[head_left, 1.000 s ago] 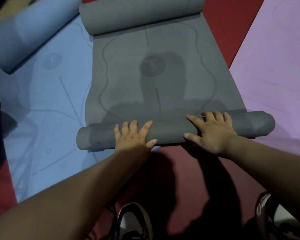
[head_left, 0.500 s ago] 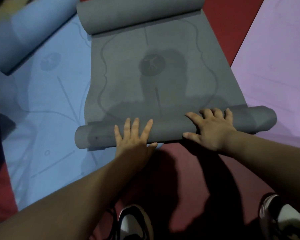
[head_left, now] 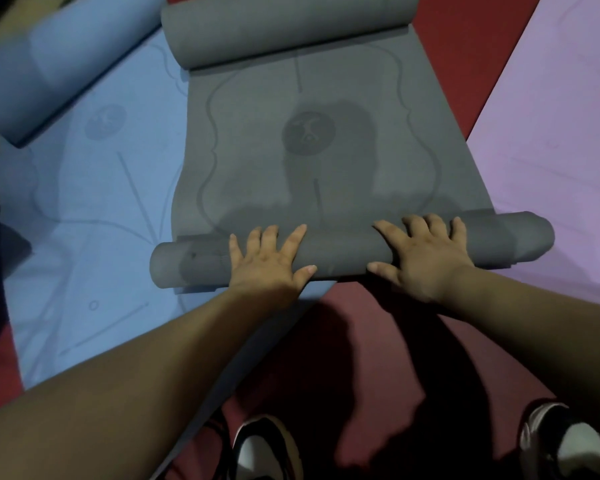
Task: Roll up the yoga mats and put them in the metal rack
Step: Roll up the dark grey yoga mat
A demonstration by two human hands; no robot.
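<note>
Red floor [head_left: 465, 57]; grey mat roll [head_left: 347, 251] under both hands' [head_left: 267, 268] [head_left: 426, 261] spread fingers [head_left: 293, 239], seemingly pressed.

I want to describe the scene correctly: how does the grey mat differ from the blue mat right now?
The grey mat is rolled at its near end, under the left hand and right hand; the blue mat lies flat there, untouched. The grey mat overlaps the blue mat's edge. Both curl up at the far end and carry a round emblem.
</note>
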